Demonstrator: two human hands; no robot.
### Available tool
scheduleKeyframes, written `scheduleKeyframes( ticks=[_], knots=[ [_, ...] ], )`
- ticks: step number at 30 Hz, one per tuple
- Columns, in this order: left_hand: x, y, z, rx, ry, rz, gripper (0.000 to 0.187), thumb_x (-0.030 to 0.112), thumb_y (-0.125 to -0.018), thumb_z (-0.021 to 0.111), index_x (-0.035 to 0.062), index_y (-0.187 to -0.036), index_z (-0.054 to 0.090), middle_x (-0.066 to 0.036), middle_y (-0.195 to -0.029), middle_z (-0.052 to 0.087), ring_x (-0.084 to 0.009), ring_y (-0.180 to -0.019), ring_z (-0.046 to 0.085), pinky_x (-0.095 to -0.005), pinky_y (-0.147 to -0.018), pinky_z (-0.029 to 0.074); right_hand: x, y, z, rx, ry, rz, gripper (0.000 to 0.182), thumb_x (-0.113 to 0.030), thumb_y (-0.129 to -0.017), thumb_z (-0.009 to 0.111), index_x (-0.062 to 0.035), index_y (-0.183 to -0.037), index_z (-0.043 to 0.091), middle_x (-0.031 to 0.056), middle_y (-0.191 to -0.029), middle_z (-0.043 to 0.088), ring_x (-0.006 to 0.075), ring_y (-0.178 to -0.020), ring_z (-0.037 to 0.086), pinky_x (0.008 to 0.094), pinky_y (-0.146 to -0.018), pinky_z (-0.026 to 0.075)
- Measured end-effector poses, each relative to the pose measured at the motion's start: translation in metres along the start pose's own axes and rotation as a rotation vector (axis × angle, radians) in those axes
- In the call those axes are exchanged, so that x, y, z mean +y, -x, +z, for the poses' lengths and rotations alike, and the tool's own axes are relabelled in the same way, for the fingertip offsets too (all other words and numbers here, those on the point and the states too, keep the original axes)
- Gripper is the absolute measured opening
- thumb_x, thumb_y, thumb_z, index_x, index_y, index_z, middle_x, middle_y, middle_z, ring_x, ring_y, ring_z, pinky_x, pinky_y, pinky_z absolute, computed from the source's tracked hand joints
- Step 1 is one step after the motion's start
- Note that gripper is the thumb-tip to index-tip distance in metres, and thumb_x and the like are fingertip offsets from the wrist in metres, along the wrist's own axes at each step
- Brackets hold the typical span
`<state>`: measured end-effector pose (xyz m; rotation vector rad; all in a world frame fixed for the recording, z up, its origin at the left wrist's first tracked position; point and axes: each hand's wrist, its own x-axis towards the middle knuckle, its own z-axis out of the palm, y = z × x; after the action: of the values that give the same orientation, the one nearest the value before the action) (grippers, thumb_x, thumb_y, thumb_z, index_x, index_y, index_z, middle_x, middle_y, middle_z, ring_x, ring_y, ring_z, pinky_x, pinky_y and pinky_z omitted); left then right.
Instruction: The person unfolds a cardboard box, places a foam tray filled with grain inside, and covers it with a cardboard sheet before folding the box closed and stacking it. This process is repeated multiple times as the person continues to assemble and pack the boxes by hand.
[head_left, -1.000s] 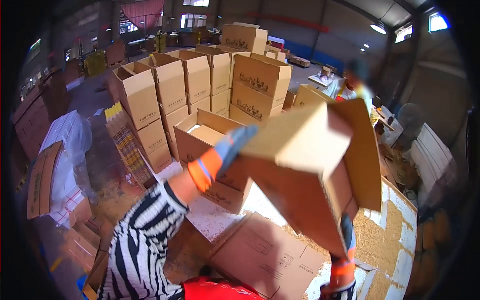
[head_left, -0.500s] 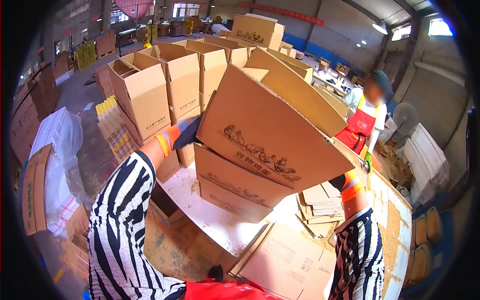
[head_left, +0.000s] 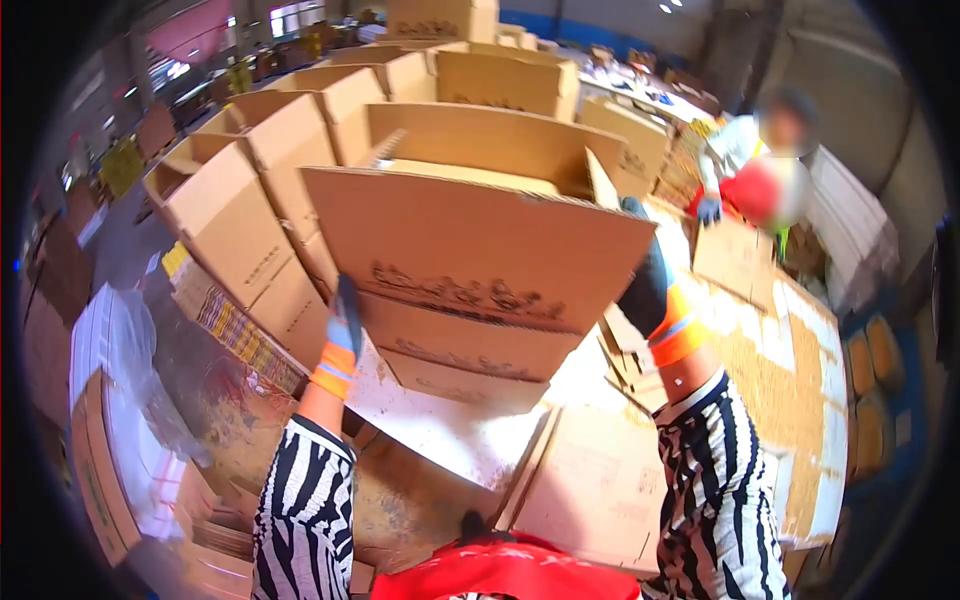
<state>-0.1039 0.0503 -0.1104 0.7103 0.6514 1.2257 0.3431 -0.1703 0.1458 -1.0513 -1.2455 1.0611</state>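
I hold an open cardboard box [head_left: 470,250] in mid-frame between both gloved hands, its flaps up and its printed side toward me. My left hand [head_left: 345,325], lower left of the box, lies flat with fingers pressed together along the box's left edge; only the glove's edge and orange cuff show. My right hand [head_left: 645,285], at the box's right corner, grips that edge, and the fingers are mostly hidden behind the cardboard, so I cannot tell exactly how they curl.

The box sits atop two more boxes [head_left: 465,355] stacked on the white, sawdust-strewn table [head_left: 790,360]. A dark line drawing and a row of characters run across its front, too blurred to read; similar smeared print marks the boxes beneath.

Flattened cartons [head_left: 585,490] lie on the table at lower centre, partly cut off by my red apron [head_left: 505,570] and striped sleeves. Their small printed symbols cannot be made out.

Stacks of open boxes [head_left: 245,215] fill the upper left, with illegible characters on their sides. At upper right a co-worker [head_left: 755,165] in a red apron stands behind the table, blurred, one gloved hand near loose cardboard [head_left: 735,260]. Plastic-wrapped bundles [head_left: 120,350] sit at the left edge, darkened by the lens rim.
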Motion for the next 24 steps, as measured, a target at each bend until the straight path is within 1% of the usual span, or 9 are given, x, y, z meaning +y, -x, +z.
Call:
scheduleKeyframes(
  ticks=[1,4,6,8,10,11,17,20,24],
  knots=[
    [0.021,0.029,0.051,-0.077,-0.160,0.098,0.059,0.049,-0.099,0.027,0.0051,-0.135,0.040,-0.008,-0.123,0.051,-0.0215,-0.106,0.052,-0.0337,-0.091,0.044,0.005,0.020,0.011,0.147,-0.422,0.050,0.058,-0.034,-0.092,0.053,-0.0051,-0.137,0.033,0.0097,-0.137,0.041,0.0221,-0.122,0.041,0.0318,-0.096,0.037],
    [0.043,0.093,0.129,-0.043,-0.333,0.214,0.066,0.052,-0.098,0.027,0.0017,-0.139,0.035,-0.010,-0.138,0.043,-0.0228,-0.124,0.044,-0.0345,-0.107,0.032,0.103,0.072,0.002,0.291,-0.119,0.145,0.079,-0.024,-0.083,0.067,-0.0049,-0.145,0.022,0.0093,-0.140,0.038,0.0206,-0.123,0.041,0.0374,-0.099,0.039],
    [0.011,0.075,0.048,-0.094,-0.455,0.187,0.064,0.051,-0.098,0.027,0.0021,-0.138,0.036,-0.005,-0.135,0.045,-0.0200,-0.120,0.045,-0.0313,-0.105,0.033,0.292,0.109,-0.018,0.075,0.201,-0.012,0.114,-0.024,-0.066,0.082,-0.0041,-0.147,0.005,0.0161,-0.151,0.017,0.0268,-0.140,0.014,0.0419,-0.111,0.022],
    [-0.020,0.075,-0.003,-0.084,-0.586,0.093,0.061,0.049,-0.099,0.027,0.0050,-0.141,0.031,-0.002,-0.136,0.041,-0.0182,-0.120,0.042,-0.0307,-0.102,0.036,0.273,0.137,0.034,0.145,0.159,0.335,0.129,-0.033,-0.057,0.087,-0.0023,-0.147,-0.001,0.0243,-0.146,0.023,0.0315,-0.135,0.026,0.0408,-0.109,0.027],
    [-0.048,0.090,-0.029,-0.012,-0.716,-0.069,0.059,0.045,-0.100,0.028,0.0106,-0.147,0.020,-0.002,-0.142,0.031,-0.0175,-0.123,0.035,-0.0325,-0.098,0.041,0.329,0.131,0.063,0.279,0.233,0.284,0.129,-0.036,-0.055,0.087,0.0017,-0.145,0.003,0.0244,-0.143,0.029,0.0333,-0.132,0.033,0.0377,-0.108,0.030],
    [-0.065,0.083,-0.061,-0.285,-1.307,0.124,0.067,0.037,-0.098,0.042,0.0173,-0.149,0.002,-0.004,-0.148,0.021,-0.0216,-0.128,0.033,-0.0355,-0.097,0.042,0.316,0.126,0.071,0.349,0.252,0.295,0.129,-0.038,-0.053,0.088,0.0032,-0.144,0.006,0.0242,-0.144,0.027,0.0327,-0.133,0.031,0.0375,-0.109,0.028],
    [-0.074,0.049,0.027,-0.038,-0.488,-0.149,0.056,0.048,-0.098,0.030,0.0147,-0.142,0.025,-0.004,-0.145,0.029,-0.0239,-0.132,0.032,-0.0449,-0.103,0.036,0.265,0.086,0.092,0.481,-0.365,0.217,0.118,-0.021,-0.056,0.087,-0.0068,-0.144,0.010,0.0146,-0.136,0.038,0.0269,-0.119,0.045,0.0391,-0.102,0.041],
    [-0.086,0.003,0.031,-0.049,-0.474,-0.083,0.056,0.051,-0.097,0.030,0.0199,-0.143,0.023,-0.002,-0.145,0.029,-0.0217,-0.131,0.032,-0.0483,-0.099,0.038,0.325,0.065,0.085,0.577,-0.119,0.193,0.121,-0.015,-0.058,0.086,-0.0033,-0.146,0.004,0.0178,-0.138,0.034,0.0259,-0.123,0.041,0.0367,-0.101,0.041],
    [-0.090,-0.065,0.065,0.014,-0.514,-0.090,0.052,0.042,-0.095,0.043,0.0150,-0.138,0.030,-0.003,-0.136,0.036,-0.0199,-0.121,0.040,-0.0422,-0.094,0.041,0.343,0.024,0.071,0.636,0.129,0.160,0.086,-0.012,-0.068,0.081,-0.0045,-0.135,0.028,0.0158,-0.128,0.047,0.0249,-0.114,0.048,0.0327,-0.097,0.042]
  ],
)
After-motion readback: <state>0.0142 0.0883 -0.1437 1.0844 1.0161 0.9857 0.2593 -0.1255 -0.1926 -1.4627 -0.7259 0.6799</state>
